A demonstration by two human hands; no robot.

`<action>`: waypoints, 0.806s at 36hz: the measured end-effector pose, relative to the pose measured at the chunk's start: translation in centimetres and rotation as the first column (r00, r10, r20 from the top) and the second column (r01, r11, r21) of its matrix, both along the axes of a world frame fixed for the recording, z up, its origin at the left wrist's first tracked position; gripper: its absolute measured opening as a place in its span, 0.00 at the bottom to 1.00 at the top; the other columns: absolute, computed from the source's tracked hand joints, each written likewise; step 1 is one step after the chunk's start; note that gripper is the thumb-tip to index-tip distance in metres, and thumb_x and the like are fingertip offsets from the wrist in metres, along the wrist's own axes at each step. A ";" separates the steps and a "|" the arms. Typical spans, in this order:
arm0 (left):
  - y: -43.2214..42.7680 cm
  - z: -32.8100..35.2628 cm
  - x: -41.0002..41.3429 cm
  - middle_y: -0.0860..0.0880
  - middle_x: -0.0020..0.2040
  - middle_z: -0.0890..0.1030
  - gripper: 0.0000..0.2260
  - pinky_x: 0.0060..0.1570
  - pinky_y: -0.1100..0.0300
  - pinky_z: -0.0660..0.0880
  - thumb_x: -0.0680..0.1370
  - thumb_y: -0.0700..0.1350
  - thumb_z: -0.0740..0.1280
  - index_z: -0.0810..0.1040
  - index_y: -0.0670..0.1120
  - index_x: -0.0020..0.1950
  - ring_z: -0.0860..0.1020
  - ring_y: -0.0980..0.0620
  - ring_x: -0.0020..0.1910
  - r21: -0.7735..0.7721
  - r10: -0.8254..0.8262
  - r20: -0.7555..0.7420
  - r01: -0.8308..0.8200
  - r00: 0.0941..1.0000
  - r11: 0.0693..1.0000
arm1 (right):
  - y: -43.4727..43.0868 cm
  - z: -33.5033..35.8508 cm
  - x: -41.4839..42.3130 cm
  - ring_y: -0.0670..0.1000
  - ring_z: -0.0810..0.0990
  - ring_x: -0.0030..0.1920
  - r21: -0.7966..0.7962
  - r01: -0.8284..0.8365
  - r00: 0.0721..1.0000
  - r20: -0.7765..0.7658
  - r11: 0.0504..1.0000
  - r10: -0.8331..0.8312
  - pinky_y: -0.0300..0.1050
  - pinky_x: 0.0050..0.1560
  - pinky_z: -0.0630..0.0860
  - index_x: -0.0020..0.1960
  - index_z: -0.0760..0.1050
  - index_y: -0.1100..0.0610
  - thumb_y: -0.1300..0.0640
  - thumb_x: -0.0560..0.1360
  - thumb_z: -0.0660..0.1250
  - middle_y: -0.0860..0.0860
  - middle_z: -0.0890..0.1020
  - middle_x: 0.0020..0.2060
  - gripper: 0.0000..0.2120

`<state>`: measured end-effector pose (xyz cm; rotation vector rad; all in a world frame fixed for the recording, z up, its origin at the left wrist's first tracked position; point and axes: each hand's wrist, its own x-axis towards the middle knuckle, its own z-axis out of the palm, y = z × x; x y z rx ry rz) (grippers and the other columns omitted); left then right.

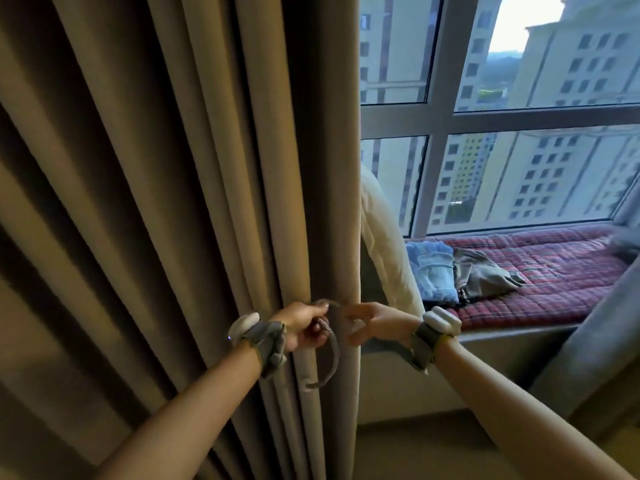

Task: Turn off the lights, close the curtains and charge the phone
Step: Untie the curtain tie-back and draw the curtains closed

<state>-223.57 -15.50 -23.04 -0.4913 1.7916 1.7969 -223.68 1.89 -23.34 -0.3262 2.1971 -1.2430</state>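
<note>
A thick tan curtain (180,188) hangs gathered in folds over the left half of the view, its edge ending beside the uncovered window (519,116). A thin grey tieback band (333,355) loops around the curtain's edge at hand height. My left hand (304,327) is shut on the upper part of the band, against the folds. My right hand (372,322) sits just right of it at the curtain's edge, fingers curled with the tips pinching toward the band's top end. No phone or light switch is in view.
A window seat with a red plaid mat (540,271) runs under the window, with folded blue cloth (434,271) and a grey-brown garment (485,271) on it. A white sheer curtain (384,244) hangs behind the tan one. A grey curtain (588,341) hangs at right.
</note>
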 end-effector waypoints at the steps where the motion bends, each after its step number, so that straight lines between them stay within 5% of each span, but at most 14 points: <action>1: 0.3 0.0 -0.2 0.50 0.15 0.69 0.17 0.17 0.68 0.72 0.80 0.47 0.60 0.70 0.41 0.33 0.70 0.57 0.13 0.026 -0.007 0.009 0.007 1.000 1.000 | 0.2 -0.6 0.4 0.44 0.75 0.56 -0.031 -0.044 0.998 0.047 0.999 0.046 0.40 0.60 0.73 0.60 0.71 0.46 0.66 0.71 0.69 0.45 0.77 0.54 0.23; 5: 2.4 -0.8 -0.8 0.47 0.22 0.71 0.16 0.18 0.66 0.74 0.80 0.46 0.61 0.71 0.39 0.35 0.72 0.57 0.15 0.150 -0.012 0.079 0.000 0.997 0.989 | 1.3 -3.5 1.6 0.49 0.77 0.59 -0.249 0.039 0.988 0.157 0.968 0.001 0.43 0.56 0.77 0.61 0.67 0.42 0.57 0.60 0.75 0.50 0.76 0.58 0.33; 9: 4.5 -1.8 -1.6 0.45 0.26 0.71 0.16 0.18 0.64 0.75 0.79 0.45 0.61 0.70 0.38 0.34 0.73 0.55 0.15 0.296 0.032 0.170 -0.082 0.985 0.952 | 2.3 -6.7 2.3 0.49 0.79 0.54 -0.254 0.150 0.981 0.161 0.956 -0.111 0.47 0.57 0.77 0.66 0.66 0.50 0.57 0.61 0.75 0.51 0.79 0.53 0.36; 12: 5.7 -3.0 -2.3 0.46 0.17 0.71 0.17 0.19 0.63 0.76 0.80 0.45 0.61 0.69 0.37 0.34 0.73 0.54 0.15 0.350 0.056 0.203 -0.126 0.978 0.928 | 3.4 -8.3 2.2 0.47 0.80 0.44 -0.316 0.249 0.959 0.212 0.916 -0.187 0.38 0.42 0.79 0.60 0.70 0.55 0.65 0.72 0.69 0.53 0.78 0.46 0.18; 17: 6.5 -5.1 -3.2 0.42 0.21 0.75 0.21 0.20 0.60 0.77 0.81 0.49 0.57 0.71 0.36 0.34 0.77 0.49 0.18 0.389 0.100 0.223 -0.183 0.970 0.903 | 4.7 -10.1 1.2 0.45 0.75 0.36 -0.131 0.285 0.931 0.275 0.949 -0.241 0.37 0.38 0.74 0.48 0.75 0.54 0.62 0.77 0.62 0.50 0.77 0.39 0.04; 23: 5.6 -6.8 -5.2 0.41 0.38 0.74 0.18 0.24 0.57 0.80 0.81 0.51 0.57 0.73 0.37 0.42 0.76 0.46 0.36 0.371 0.144 0.255 -0.234 0.956 0.899 | 3.6 -12.4 -1.6 0.45 0.68 0.28 0.001 0.351 0.903 0.264 0.936 -0.339 0.34 0.27 0.68 0.43 0.73 0.56 0.59 0.77 0.59 0.49 0.73 0.32 0.06; 29: 2.0 -7.8 -8.3 0.41 0.42 0.76 0.18 0.35 0.53 0.77 0.79 0.54 0.58 0.73 0.39 0.45 0.75 0.43 0.39 0.297 0.315 0.207 -0.366 0.926 0.882 | 1.9 -14.7 -7.3 0.46 0.69 0.30 0.087 0.426 0.874 0.220 0.901 -0.434 0.36 0.28 0.68 0.41 0.70 0.56 0.56 0.79 0.57 0.50 0.71 0.32 0.10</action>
